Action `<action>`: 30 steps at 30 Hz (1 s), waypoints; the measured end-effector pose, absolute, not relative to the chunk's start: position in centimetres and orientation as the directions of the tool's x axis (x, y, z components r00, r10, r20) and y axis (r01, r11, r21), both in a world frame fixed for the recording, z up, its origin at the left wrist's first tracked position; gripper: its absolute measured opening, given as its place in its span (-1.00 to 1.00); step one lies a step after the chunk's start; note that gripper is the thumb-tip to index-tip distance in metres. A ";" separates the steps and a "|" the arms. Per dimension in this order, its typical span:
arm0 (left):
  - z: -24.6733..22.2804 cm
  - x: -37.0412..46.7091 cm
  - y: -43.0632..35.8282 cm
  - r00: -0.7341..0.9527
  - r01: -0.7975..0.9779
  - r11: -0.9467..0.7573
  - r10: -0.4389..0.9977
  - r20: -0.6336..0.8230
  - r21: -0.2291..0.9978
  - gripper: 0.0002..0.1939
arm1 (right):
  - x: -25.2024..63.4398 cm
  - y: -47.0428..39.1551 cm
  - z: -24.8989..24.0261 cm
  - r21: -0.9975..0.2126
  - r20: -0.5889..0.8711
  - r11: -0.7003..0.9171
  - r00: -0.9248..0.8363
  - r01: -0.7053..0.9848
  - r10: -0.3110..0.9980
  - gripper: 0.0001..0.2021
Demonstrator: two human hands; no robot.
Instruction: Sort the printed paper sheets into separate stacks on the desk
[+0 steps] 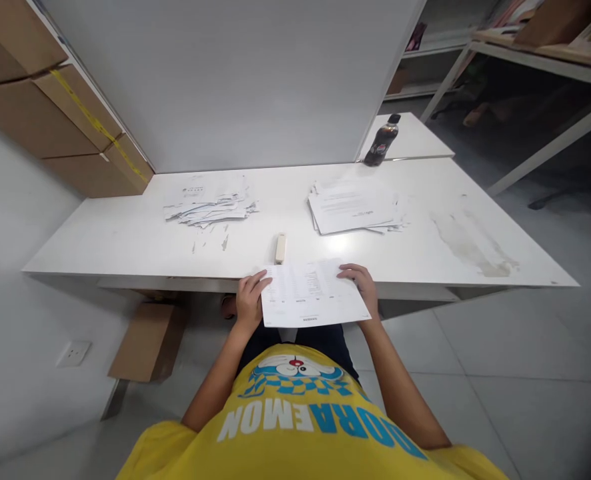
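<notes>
A printed white sheet of paper (pixel 313 297) is held between both hands over the desk's front edge. My left hand (pixel 251 297) grips its left side, fingers on top near the upper left corner. At the right side, my right hand (pixel 363 287) holds it with fingers curled over the edge. Just beyond the sheet, a small cream-coloured stapler-like object (pixel 280 248) lies on the white desk (pixel 215 257). One loose stack of papers (pixel 210 203) rests at the back left, and another paper stack (pixel 353 205) lies at the back right.
A dark drink bottle (pixel 382 141) stands at the desk's back right. Cardboard boxes (pixel 85 140) are piled at the far left, and another cardboard box (pixel 145 340) is under the desk. A grey panel (pixel 235 80) rises behind the desk. Grey stains mark the desktop's right part.
</notes>
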State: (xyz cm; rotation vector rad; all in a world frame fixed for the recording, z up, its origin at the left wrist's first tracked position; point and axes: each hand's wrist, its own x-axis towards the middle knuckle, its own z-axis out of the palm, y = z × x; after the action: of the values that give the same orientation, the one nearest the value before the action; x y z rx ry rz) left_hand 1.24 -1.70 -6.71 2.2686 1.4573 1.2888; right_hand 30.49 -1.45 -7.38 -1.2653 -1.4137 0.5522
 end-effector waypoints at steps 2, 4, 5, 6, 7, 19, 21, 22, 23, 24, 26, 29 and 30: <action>-6.8 1.4 -1.1 0.203 0.706 -0.501 0.821 0.534 0.501 -0.69 | 30.5 -1.7 -7.4 -0.876 0.393 0.330 0.120 0.352 0.912 -0.85; -6.9 1.5 -0.5 0.218 0.738 -0.477 0.837 0.502 0.477 -0.69 | 30.4 -1.9 -7.5 -0.880 0.377 0.325 0.093 0.347 0.922 -0.84; -6.9 1.6 -0.3 0.216 0.752 -0.467 0.842 0.494 0.466 -0.68 | 30.3 -2.0 -7.6 -0.879 0.375 0.321 0.096 0.353 0.922 -0.84; -7.0 1.6 -0.1 0.217 0.760 -0.463 0.843 0.492 0.457 -0.67 | 30.3 -2.1 -7.6 -0.877 0.380 0.319 0.113 0.358 0.918 -0.85; -7.0 1.7 0.0 0.223 0.759 -0.468 0.840 0.494 0.453 -0.66 | 30.3 -2.3 -7.7 -0.875 0.389 0.319 0.138 0.363 0.911 -0.85; -7.6 2.5 0.7 0.312 0.660 -0.585 0.784 0.537 0.470 -0.67 | 31.5 -3.2 -8.5 -0.871 0.457 0.346 0.316 0.350 0.832 -0.93; -7.6 2.7 1.2 0.343 0.699 -0.582 0.783 0.519 0.416 -0.69 | 32.2 -2.9 -8.5 -0.854 0.461 0.334 0.281 0.399 0.841 -0.92; -7.6 2.8 1.5 0.364 0.717 -0.581 0.784 0.503 0.386 -0.68 | 32.6 -2.6 -8.4 -0.842 0.459 0.329 0.247 0.428 0.853 -0.90; -7.6 2.9 1.7 0.388 0.730 -0.582 0.784 0.484 0.357 -0.67 | 33.1 -2.4 -8.3 -0.827 0.454 0.327 0.202 0.457 0.868 -0.87; -7.6 3.0 1.8 0.411 0.738 -0.587 0.783 0.467 0.333 -0.65 | 33.6 -2.2 -8.2 -0.812 0.447 0.325 0.159 0.485 0.880 -0.84; -7.5 3.4 2.0 0.433 0.744 -0.595 0.777 0.458 0.306 -0.59 | 34.5 -1.7 -8.0 -0.779 0.429 0.320 0.086 0.540 0.899 -0.78; -7.1 4.2 2.1 0.404 0.738 -0.601 0.757 0.513 0.307 -0.48 | 35.6 -0.8 -7.6 -0.749 0.403 0.313 0.026 0.584 0.915 -0.73; -6.8 4.5 2.2 0.400 0.733 -0.607 0.750 0.528 0.307 -0.46 | 35.9 -0.5 -7.4 -0.745 0.393 0.313 0.008 0.589 0.919 -0.72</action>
State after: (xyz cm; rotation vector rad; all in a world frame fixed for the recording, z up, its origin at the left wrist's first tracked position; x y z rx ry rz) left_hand 4.46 2.22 -6.81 2.6065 1.3813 1.0039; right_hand 35.91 -0.50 -7.40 -1.3785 -1.6847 0.4632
